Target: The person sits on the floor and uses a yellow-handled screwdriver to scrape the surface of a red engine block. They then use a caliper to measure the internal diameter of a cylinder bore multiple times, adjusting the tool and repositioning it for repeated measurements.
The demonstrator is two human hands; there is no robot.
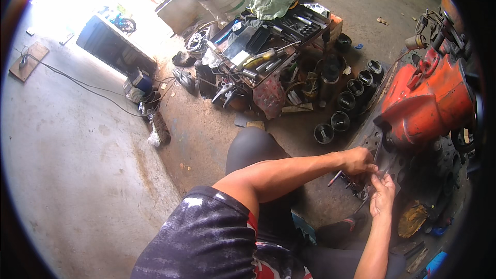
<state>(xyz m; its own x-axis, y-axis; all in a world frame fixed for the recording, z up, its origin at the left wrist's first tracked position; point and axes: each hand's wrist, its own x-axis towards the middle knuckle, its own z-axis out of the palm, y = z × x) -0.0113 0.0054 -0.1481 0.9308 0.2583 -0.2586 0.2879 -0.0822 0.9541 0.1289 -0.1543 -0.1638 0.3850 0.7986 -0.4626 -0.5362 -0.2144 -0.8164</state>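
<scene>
My left hand (360,161) is closed in a fist over the side of a dark metal engine block (368,133). Just below it, my right hand (381,196) has its fingers pinched together. The fingertips of both hands nearly meet; whatever small thing they grip is too hidden to name. A thin metal rod with a reddish end (336,177) sticks out beside my left hand. Beyond the hands, a large orange metal housing (429,106) rests against the block.
Several round black pistons (324,134) stand on the floor left of the block. A tool tray (289,46) holds sockets, screwdrivers and a green cloth (272,1). Cables (77,80) cross the concrete at left. A yellowish rag (412,219) lies right of my right forearm.
</scene>
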